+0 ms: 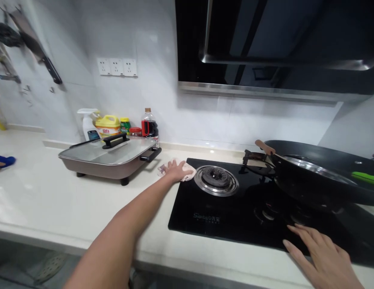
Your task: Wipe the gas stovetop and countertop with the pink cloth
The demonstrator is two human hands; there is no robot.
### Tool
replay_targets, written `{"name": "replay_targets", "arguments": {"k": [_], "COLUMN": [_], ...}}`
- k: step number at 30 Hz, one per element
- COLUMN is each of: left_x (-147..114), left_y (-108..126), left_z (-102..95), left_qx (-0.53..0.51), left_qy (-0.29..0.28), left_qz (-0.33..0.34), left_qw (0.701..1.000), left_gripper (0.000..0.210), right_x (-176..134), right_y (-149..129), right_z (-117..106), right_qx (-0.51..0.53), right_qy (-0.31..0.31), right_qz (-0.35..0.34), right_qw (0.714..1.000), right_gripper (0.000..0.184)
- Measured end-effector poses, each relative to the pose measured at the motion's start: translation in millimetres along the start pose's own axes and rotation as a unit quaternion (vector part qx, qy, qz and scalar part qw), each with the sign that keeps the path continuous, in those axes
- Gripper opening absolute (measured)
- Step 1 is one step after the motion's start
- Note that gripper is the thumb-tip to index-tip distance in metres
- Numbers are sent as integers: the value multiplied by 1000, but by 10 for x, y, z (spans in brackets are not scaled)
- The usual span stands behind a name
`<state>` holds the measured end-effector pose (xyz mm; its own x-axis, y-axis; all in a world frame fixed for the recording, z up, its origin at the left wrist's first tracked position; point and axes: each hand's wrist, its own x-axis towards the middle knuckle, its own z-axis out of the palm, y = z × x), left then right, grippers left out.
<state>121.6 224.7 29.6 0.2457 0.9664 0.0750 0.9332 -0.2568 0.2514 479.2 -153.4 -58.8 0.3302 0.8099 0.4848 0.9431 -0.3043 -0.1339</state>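
Observation:
My left hand (176,171) presses down on a pale cloth (190,175), with its fingers over the fabric. The cloth lies across the left edge of the black gas cooktop (189,204) and the counter beside it. Just right of it sits the round burner (216,176), its ring bare of any grate. Over the cooktop's front edge, my right hand (325,253) has its fingers stretched out and holds nothing. The control knob (268,214) is a little beyond its fingertips.
A large black wok (313,184) fills the cooktop's right side. An electric pan with a glass lid (114,154) stands left of the cloth, with bottles behind it, including a dark sauce bottle (149,124). The range hood (265,48) hangs overhead.

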Motion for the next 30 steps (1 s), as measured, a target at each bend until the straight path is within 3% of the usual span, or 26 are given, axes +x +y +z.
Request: {"name": "replay_targets", "arguments": {"k": [4,9,14,19,24,27,30], "left_x": [191,-44,-606,-1394,-2129,-2400,-2538], "left_y": [-84,-372,-757,-1010,-1183,-1294,-1381], "left_z": [4,-71,-212,-347,-656,-898,-1042], "left_qx": [13,20,40,58,70,87,99], "left_qy": [-2,1,12,8,-65,-104,-102], "left_qz": [11,26,10,28,51,26,-1], "left_qw": [1000,999,999,998,994,990,990], "left_gripper": [89,80,82,78,81,78,70], "right_x": [14,22,31,40,43,39,44], "right_y": [-25,-13,-28,-83,-64,-48,-60], "right_z": [-81,-78,-54,-46,16,48,49], "right_qx": [8,10,7,-3,-7,-5,0], "right_qy": [-4,-12,-23,-27,-29,-21,-24], "right_qz": [-1,5,6,4,-4,-10,-11], "right_qw": [1000,1000,1000,1000,1000,1000,1000], "right_gripper": [63,66,70,76,80,81,81]}}
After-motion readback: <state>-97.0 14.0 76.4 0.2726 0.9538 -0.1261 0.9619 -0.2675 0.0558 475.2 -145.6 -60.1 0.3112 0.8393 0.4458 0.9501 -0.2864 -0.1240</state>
